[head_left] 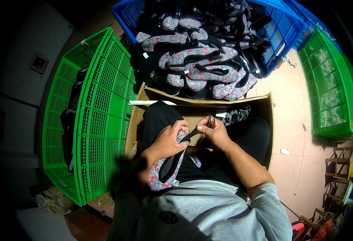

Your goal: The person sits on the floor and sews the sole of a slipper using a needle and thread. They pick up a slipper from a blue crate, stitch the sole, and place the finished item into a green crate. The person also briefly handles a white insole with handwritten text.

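A cloth shoe (156,176), grey with a red floral print and a black-edged opening, lies over my left thigh. My left hand (169,139) is closed round its far end. From there a black strap (191,134) runs to my right hand (213,131), which pinches it between thumb and finger. A thin dark piece (211,119) sticks up by the right fingers; whether it is a tool or part of the strap, I cannot tell. My fingers cover part of the shoe's far end.
An open cardboard box (269,120) surrounds my knees, with a white tube (152,103) along its far side. Beyond it, many similar shoes (204,60) spill from a blue crate (282,24). Green crates (104,104) (329,84) stand left and right. A wooden rack (339,168) is at far right.
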A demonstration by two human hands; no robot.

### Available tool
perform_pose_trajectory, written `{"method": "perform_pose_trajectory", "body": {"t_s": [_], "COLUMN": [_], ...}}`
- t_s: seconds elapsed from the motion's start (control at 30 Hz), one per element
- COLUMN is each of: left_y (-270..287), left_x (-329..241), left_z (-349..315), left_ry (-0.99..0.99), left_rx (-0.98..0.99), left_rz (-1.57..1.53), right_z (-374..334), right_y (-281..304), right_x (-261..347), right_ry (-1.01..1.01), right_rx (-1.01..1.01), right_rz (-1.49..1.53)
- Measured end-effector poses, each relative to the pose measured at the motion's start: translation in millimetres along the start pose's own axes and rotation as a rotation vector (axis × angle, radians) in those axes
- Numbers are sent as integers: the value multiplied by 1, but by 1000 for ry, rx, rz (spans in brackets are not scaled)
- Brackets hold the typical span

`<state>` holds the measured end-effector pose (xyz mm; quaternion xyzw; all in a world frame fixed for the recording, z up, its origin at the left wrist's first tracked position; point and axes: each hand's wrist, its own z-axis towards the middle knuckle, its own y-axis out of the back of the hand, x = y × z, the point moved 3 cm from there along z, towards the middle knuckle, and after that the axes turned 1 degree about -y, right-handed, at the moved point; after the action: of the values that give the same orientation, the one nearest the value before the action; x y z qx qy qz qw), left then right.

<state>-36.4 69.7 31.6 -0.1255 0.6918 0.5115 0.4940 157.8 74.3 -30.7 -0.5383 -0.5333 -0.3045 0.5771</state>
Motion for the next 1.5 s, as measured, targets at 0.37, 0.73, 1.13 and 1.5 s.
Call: {"method": "perform_pose_trajectory", "body": {"t_s": [0.37,0.73,1.13,1.5], "left_y": [9,23,18,14], "left_x": [2,20,32,26], "left_z": [16,17,19,23], "left_ry": [64,398,495,488], "left_rx": [146,145,96,104], "left_rz": [-115,-343,-493,-537], "right_z": [-6,-4,-17,-16], "right_y": [-8,8,-24,-29], "right_x": [3,14,1,5], "right_ry": [277,-125,-266,-263], "right_rx": [-66,96,432,405], "right_rz": [-196,-142,-200,-224]}}
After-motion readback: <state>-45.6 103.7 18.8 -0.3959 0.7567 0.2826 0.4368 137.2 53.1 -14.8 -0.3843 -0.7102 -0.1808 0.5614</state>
